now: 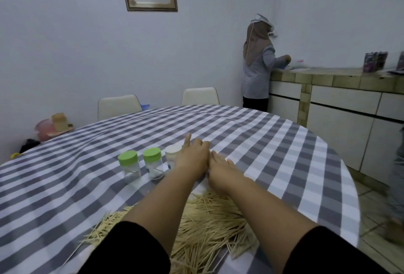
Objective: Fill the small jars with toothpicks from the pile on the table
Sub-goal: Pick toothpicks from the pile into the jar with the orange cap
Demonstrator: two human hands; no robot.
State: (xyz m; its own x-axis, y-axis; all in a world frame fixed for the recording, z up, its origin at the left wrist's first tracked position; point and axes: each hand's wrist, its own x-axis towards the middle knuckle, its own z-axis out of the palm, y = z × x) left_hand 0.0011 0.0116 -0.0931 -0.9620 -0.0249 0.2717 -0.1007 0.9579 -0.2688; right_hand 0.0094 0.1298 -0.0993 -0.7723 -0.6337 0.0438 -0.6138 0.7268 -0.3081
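my left hand (192,155) reaches past the toothpick pile (209,223) to the third jar (172,153), the one with the pale top, standing just beside the two green-lidded jars (140,164). its fingers curl around the far side of that jar with one finger lifted, so i judge it is holding the jar, though the hand hides most of the contact. my right hand (220,171) lies next to it, fingers fairly straight and pointing forward, touching the left hand; whether it has anything under it i cannot tell. the toothpicks sit heaped on the checked tablecloth (273,142) close to me, under my forearms, near enough to feed the jars. the green-lidded jars look nearly empty, lids on.
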